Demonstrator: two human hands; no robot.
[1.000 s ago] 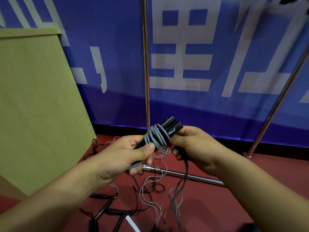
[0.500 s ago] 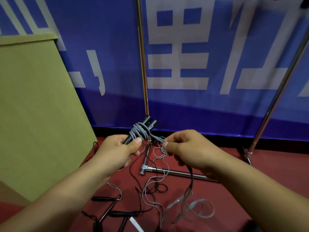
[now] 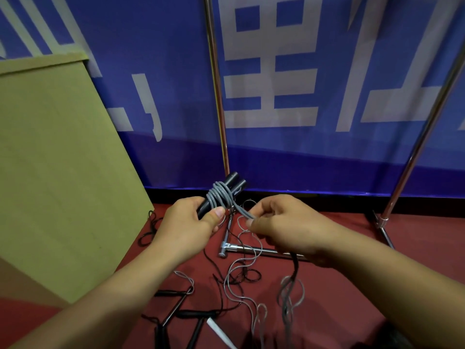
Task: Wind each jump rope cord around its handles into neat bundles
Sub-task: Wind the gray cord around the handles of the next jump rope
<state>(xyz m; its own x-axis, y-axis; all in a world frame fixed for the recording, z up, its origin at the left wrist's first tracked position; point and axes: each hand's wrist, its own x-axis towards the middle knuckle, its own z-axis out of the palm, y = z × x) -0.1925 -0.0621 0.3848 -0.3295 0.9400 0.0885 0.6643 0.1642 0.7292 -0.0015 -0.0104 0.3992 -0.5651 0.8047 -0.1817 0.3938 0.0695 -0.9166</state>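
The left hand point(image 3: 186, 224) grips two dark handles point(image 3: 227, 190) wrapped with grey cord point(image 3: 219, 197) — held above the red floor point(image 3: 352, 248). Just right of the handles, the right hand point(image 3: 284, 222) pinches the cord's free length.

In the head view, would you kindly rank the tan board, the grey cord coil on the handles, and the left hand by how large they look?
1. tan board, by far the largest.
2. left hand.
3. grey cord coil, clearly smallest.
The board stands farther from the camera, so its lead is safe.
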